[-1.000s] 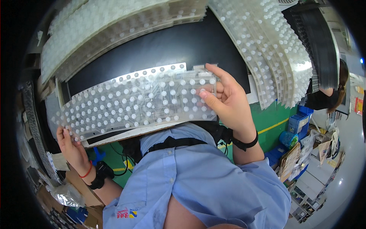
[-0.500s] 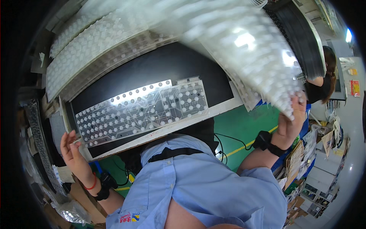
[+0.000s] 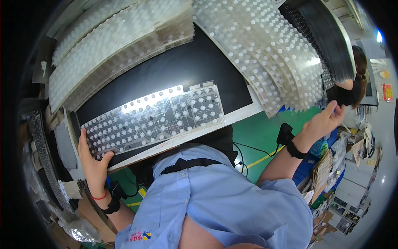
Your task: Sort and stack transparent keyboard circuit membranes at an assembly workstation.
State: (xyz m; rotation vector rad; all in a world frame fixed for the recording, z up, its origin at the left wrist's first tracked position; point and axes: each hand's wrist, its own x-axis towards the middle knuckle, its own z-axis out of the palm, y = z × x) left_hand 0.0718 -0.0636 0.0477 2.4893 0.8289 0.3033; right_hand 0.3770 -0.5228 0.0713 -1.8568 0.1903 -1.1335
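A clear keyboard membrane (image 3: pixel 153 118) with rows of pale round domes and printed tracks lies on the black work surface in front of me. My left hand (image 3: pixel 93 159) is at its left end, thumb at the near corner and fingers along the left edge; the hand is open and touches the sheet. My right hand (image 3: pixel 325 120) is raised off to the right with its fingers apart, holding nothing. Nearest to it is a fanned stack of translucent domed sheets (image 3: pixel 269 62), which overhangs the table edge.
More domed sheets (image 3: pixel 112 62) are piled at the back left. Dark curved sheets (image 3: pixel 331 41) stand at the far right, near another person (image 3: pixel 354 87). The white table edge (image 3: pixel 166 146) runs in front of me. A black cable (image 3: pixel 257 153) hangs beside the right wristband.
The domed sheets that my right hand was lifting, blurred, now lie on the right stack, released. My left hand has moved right onto the membrane's left end. The membrane has shifted slightly left.
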